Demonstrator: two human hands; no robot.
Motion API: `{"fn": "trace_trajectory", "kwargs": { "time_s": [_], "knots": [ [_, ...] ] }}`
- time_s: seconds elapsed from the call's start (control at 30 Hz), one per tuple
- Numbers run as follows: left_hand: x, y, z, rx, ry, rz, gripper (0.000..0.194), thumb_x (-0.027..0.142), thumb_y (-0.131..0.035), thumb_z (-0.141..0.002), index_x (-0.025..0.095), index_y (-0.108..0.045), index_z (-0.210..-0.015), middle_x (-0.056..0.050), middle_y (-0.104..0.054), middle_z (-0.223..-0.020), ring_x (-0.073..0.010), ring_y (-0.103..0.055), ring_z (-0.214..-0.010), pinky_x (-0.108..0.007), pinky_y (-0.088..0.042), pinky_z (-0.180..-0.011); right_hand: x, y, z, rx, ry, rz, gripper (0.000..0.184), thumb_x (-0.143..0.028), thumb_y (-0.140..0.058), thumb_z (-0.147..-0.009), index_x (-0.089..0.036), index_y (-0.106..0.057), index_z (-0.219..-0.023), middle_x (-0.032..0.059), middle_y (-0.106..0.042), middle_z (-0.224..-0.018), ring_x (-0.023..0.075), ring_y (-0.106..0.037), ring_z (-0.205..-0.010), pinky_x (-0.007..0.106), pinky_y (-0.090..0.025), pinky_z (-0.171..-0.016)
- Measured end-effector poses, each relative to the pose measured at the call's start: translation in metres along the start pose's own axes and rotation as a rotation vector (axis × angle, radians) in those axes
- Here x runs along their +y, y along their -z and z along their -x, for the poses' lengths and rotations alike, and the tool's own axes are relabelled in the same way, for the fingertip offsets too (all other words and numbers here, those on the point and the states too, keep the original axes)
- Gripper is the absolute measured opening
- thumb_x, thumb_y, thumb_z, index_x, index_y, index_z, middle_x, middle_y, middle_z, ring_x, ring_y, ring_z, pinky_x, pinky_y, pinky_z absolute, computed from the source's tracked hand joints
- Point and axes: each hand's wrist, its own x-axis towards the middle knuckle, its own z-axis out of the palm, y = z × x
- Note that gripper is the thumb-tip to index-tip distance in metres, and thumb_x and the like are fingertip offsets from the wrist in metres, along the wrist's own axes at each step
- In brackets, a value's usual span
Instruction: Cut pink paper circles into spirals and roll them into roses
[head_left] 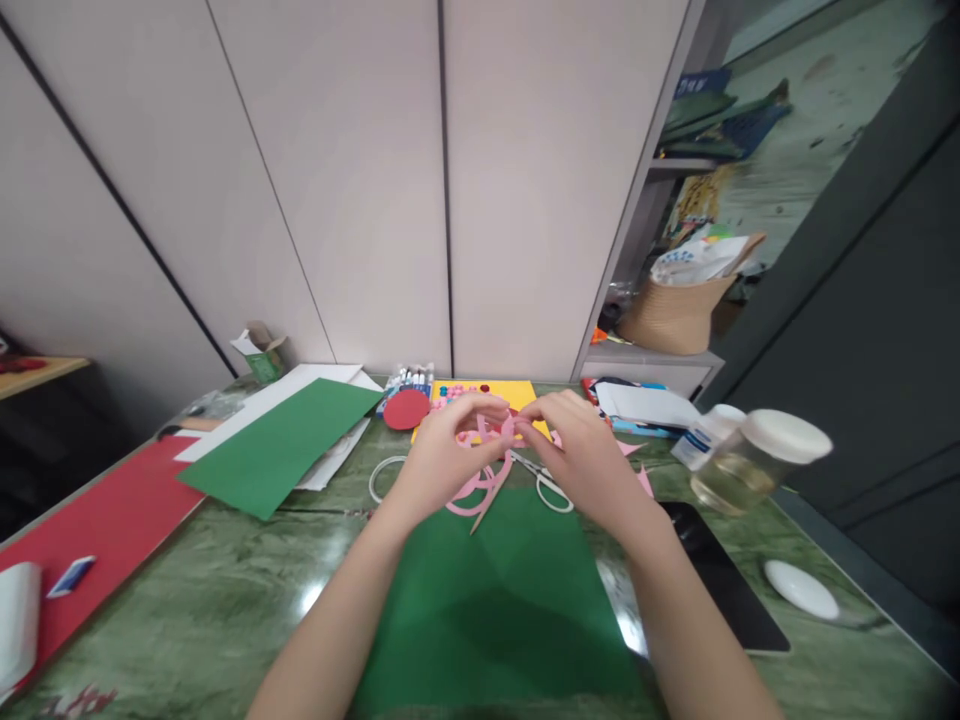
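Both my hands meet over the far edge of a green paper sheet (495,620). Thumb and fingers of my left hand (457,440) are closed on a pink paper strip (486,428). My right hand (574,445) pinches the same strip from the other side, its fingertips close to the left ones. Curled pink paper scraps (465,505) lie just below my hands, beside a thin pointed stick (489,502). White-handled scissors (553,492) rest under my right hand. Behind is a yellow sheet (517,392) with small pink pieces on it, partly hidden by my hands.
A red paper circle (406,409) and paint tubes (411,378) are at the back. Green card (281,445) and red card (112,540) lie left. On the right are a lidded jar (739,475), a black tablet (724,575) and a white oval object (801,588).
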Motion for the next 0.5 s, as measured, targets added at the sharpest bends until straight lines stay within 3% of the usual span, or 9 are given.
{"fn": "trace_trajectory", "kwargs": {
  "time_s": [0.17,0.33,0.5],
  "knots": [
    [0.0032,0.0032,0.0012,-0.049,-0.050,-0.051,0.019,0.026,-0.062,-0.076,0.021,-0.063,-0.094,-0.003,-0.067,-0.095,-0.0139,-0.061,-0.087,-0.028,-0.049,-0.077,-0.0042,-0.0016,-0.0011,-0.027,-0.018,-0.120,0.012,-0.026,-0.049,-0.090,-0.021,-0.057,-0.083,0.0008,-0.060,-0.086,0.0163,-0.054,-0.083,0.028,-0.038,-0.071],
    [0.0034,0.0046,0.0006,-0.080,-0.017,-0.020,0.019,0.023,-0.057,-0.079,0.020,-0.063,-0.096,-0.002,-0.065,-0.084,-0.0112,-0.057,-0.070,-0.025,-0.049,-0.065,-0.0048,-0.0037,-0.0025,0.008,-0.020,-0.144,0.012,-0.024,-0.049,-0.090,-0.021,-0.058,-0.082,0.0006,-0.060,-0.083,0.0157,-0.055,-0.080,0.027,-0.039,-0.069],
    [0.0024,0.0051,-0.0003,-0.075,-0.030,0.049,0.016,0.020,-0.056,-0.078,0.019,-0.064,-0.092,-0.002,-0.066,-0.089,-0.0109,-0.059,-0.074,-0.025,-0.050,-0.070,-0.0053,-0.0068,-0.0023,0.018,-0.049,-0.167,0.017,-0.029,-0.046,-0.091,-0.022,-0.060,-0.085,0.0018,-0.062,-0.082,0.0167,-0.056,-0.079,0.028,-0.041,-0.069]
  ]
}}
